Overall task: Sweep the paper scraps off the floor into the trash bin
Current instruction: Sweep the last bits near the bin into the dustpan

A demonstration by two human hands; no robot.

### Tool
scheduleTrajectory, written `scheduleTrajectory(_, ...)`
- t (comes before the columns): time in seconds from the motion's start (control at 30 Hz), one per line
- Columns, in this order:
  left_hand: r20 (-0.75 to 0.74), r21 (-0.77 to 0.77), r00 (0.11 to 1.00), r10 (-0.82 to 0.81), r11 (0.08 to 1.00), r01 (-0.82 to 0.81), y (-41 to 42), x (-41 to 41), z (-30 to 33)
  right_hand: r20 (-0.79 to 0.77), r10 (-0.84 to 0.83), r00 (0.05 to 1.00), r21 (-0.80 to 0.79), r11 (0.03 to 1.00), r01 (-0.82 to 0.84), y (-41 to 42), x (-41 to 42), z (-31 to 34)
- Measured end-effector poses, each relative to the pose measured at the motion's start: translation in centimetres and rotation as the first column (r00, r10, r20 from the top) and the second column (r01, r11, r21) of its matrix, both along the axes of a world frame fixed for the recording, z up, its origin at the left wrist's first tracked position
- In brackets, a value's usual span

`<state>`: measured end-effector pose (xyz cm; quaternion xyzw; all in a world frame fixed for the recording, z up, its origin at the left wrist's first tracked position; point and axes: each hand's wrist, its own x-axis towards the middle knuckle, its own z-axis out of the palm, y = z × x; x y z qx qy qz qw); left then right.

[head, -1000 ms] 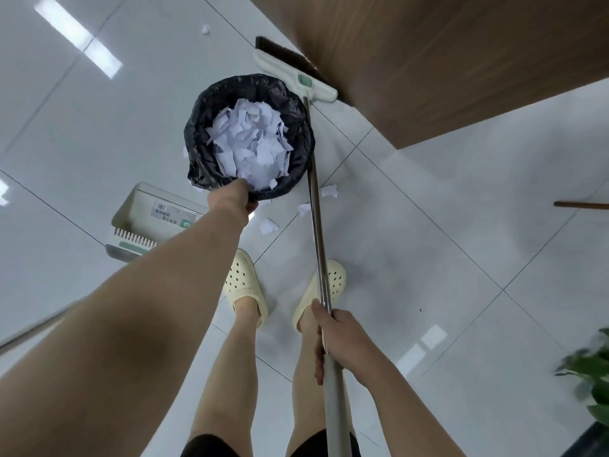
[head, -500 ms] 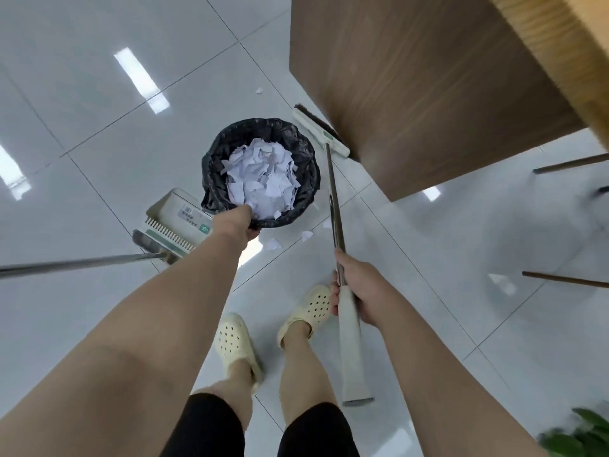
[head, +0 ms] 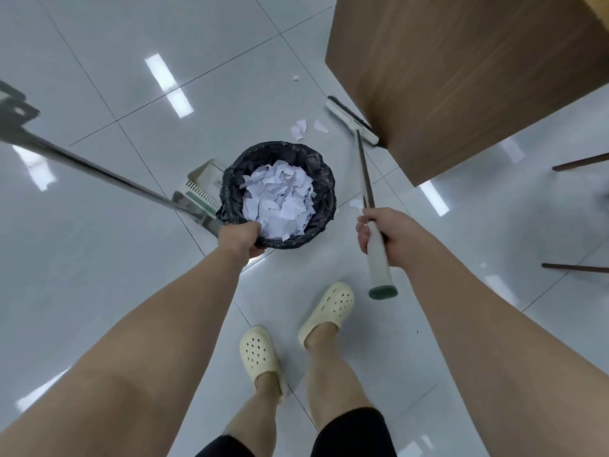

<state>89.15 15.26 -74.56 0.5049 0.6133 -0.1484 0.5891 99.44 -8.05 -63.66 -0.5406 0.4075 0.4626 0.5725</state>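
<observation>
Glossy pale grey tiled floor [head: 99, 77] fills the view. A brown wood-grain desk [head: 461, 77] overhangs the far right.

Round trash bin with a black plastic liner [head: 324, 179] stands mid-scene, heaped nearly to the rim with white torn paper. Your left hand [head: 240, 239] grips its near rim, fingers curled over the liner edge. Just behind the bin on the left lies the cream plastic dustpan with comb teeth [head: 201, 183]; its long metal handle [head: 82, 166] runs out to the far left.

Your right hand [head: 382, 235] is wrapped round the pale grip of the long-handled broom [head: 362, 163], fingers closed on the shaft. The cream broom head with dark bristles [head: 351, 122] sits on the floor at the desk's corner.

Loose white paper scraps [head: 301, 128] lie on the floor just left of the broom head, beyond the bin. One more scrap [head: 356, 202] shows at the bin's right side, and a tiny one [head: 296, 77] lies farther off.

Judgement: most of the paper is already binned; the step in hand looks like repositioning the bin for the leftovers. Next move calls for drawing the broom head leftward and nearward through the scraps to gather them, then getting the dustpan in front. The bin is nearly full, so tip slowly or paper may spill.
</observation>
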Motion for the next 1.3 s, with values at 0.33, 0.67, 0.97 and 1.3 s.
scheduleTrajectory(0.33, -0.099, 0.04, 0.995, 0.004, 0.999, -0.001, -0.6, -14.0, -8.9, 0.091, 0.131, 0.987, -0.17, 0.979, -0.115, -1.7, -5.3, -5.5)
scheduleTrajectory(0.67, -0.104, -0.113, 0.991, 0.079, 0.989, -0.091, -2.4, -21.0, -19.4, 0.104, 0.197, 0.975, -0.191, 0.966, -0.175, -4.4, -10.4, -13.7)
scheduleTrajectory(0.97, -0.175, -0.071, 0.984, 0.035, 0.996, -0.048, -4.4, -22.9, -23.2, 0.181, 0.227, 0.957, -0.255, 0.95, -0.178, -3.3, -13.1, -16.7)
scheduleTrajectory(1.3, -0.24, 0.311, 0.97, 0.034, 0.949, 0.044, 8.1, -16.5, -2.3, 0.214, 0.314, 0.925, -0.342, 0.911, -0.23, -2.7, -7.2, -4.9)
